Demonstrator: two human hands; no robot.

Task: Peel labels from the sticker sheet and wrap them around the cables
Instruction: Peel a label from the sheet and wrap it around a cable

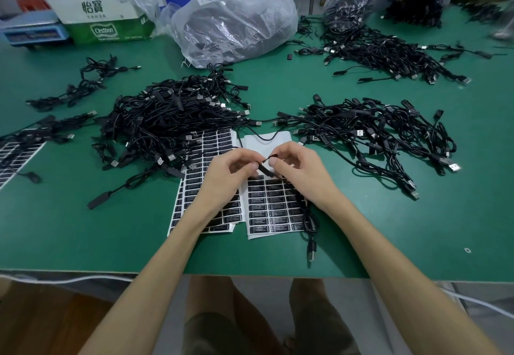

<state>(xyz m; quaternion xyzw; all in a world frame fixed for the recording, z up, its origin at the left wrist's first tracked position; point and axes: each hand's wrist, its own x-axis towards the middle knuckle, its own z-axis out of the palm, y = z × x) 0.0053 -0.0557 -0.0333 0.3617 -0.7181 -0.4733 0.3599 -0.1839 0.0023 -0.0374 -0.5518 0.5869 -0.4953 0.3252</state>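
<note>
Two hands, the left hand (228, 173) and the right hand (301, 172), pinch one cable's black module (264, 170) over the sticker sheets.

Nearest the edge of the surface (83, 243) lies the cable's USB plug (311, 254). Its thin cord (306, 214) loops slackly up across the right sticker sheet (274, 210) to the module, which is held just above the paper. The left thumb and forefinger pinch the module's lower end and the right fingers curl in to nip its upper end; whether a label is on it yet cannot be told. The cord looks light and floppy, so the stiff module is the place to hold. A label is probably thin, tacky and easily creased, best lifted by a corner. A second sheet (214, 143) lies just left, and beyond are tangled cable piles (172, 115) and a plastic bag (236, 20).
</note>
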